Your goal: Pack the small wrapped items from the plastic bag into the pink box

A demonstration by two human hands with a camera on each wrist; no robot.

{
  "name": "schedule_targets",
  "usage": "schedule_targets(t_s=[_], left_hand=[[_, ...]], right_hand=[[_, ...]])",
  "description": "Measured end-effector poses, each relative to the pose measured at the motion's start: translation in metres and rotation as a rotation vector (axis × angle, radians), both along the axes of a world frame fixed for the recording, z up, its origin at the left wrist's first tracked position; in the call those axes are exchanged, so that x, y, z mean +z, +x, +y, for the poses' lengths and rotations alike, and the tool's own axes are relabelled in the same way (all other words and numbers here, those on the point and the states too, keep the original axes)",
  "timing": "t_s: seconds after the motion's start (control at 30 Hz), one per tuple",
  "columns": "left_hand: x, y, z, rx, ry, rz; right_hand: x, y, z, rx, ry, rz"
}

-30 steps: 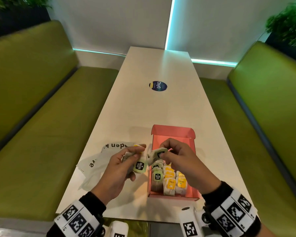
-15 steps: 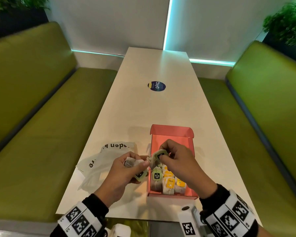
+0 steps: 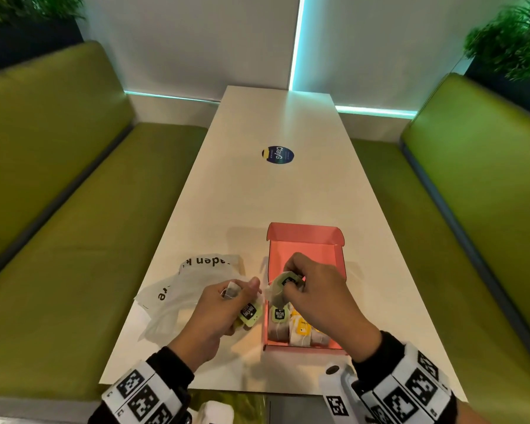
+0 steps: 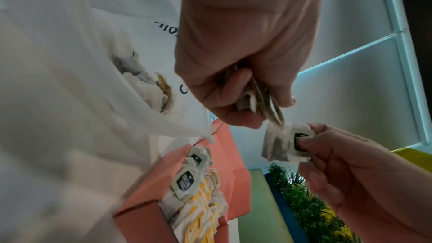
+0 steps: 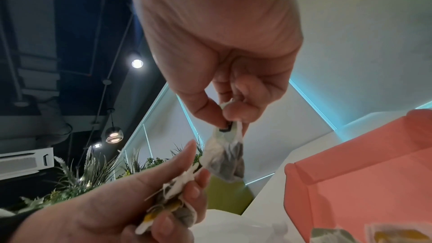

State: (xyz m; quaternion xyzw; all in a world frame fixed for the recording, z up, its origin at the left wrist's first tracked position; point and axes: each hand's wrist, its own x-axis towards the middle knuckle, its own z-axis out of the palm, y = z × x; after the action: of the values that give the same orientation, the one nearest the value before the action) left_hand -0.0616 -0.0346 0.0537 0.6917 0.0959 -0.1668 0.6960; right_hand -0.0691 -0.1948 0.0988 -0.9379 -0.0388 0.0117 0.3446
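An open pink box [image 3: 303, 240] lies on the white table, its near half filled with rows of wrapped tea bags [image 3: 299, 330], some with green tags and some with yellow. My right hand [image 3: 291, 281] pinches one green-tagged tea bag [image 3: 280, 287] over the box's left wall; the same tea bag [image 5: 225, 158] hangs from my fingertips in the right wrist view. My left hand [image 3: 242, 296] grips a small bunch of tea bags [image 3: 248, 313] just left of the box. The white plastic bag [image 3: 196, 280] lies crumpled to the left, with more tea bags [image 4: 149, 88] inside.
The table [image 3: 276, 194] is long and narrow, with a round blue sticker [image 3: 277, 155] in its middle. Green benches [image 3: 58, 209] run along both sides. A white device [image 3: 338, 393] sits at the near table edge by my right wrist.
Both hands have dropped slightly toward the table. My right hand has drawn the single tea bag away from the left hand's bunch, over the box's left side.
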Motion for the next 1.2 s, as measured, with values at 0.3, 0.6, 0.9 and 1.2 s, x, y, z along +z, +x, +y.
schedule_targets(t_s=[0.3,0.6,0.9,1.2], left_hand=[[0.002,0.0,-0.003,-0.057,0.061,-0.002],[0.001,-0.002,-0.004,-0.028,0.005,0.04],[0.003,-0.002,-0.001,-0.06,-0.046,0.079],[0.005,-0.001,-0.003,-0.09,-0.018,0.09]], right_hand=[[-0.003,-0.004,0.006,0.033,-0.019,-0.008],[-0.025,-0.007,-0.002,-0.077,0.441,0.267],[-0.033,-0.005,-0.003,-0.142,0.893,0.282],[-0.033,-0.006,0.0,-0.082,1.037,0.355]])
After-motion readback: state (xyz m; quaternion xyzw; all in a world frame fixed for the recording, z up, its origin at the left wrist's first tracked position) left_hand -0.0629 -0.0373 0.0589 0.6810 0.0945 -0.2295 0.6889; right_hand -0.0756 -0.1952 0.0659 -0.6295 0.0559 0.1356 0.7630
